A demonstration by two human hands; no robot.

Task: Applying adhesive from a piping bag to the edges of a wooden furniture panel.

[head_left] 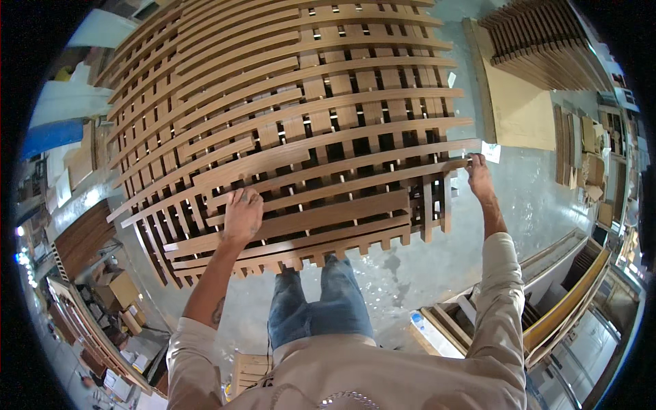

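Observation:
A long, thin wooden slat (pixel 355 186) runs between my two hands over the near part of a large stack of slats. Toward its left end, my left hand (pixel 244 213) is closed on it, knuckles up, hiding part of the wood. My right hand (pixel 480 179) pinches the right tip, just past the stack's edge. Beneath lies the stack of brown wooden slats (pixel 321 102), laid crosswise in layers with gaps between them. A wider board (pixel 335 213) rests on the stack, closer to me than the held slat.
Upright brown slats (pixel 536 44) stand in a row on a cardboard sheet (pixel 519 113) at the far right. Near right, a wooden-edged bin (pixel 570 294) holds boards. Cardboard boxes (pixel 119 287) sit at the left. The grey floor (pixel 403 280) surrounds the stack.

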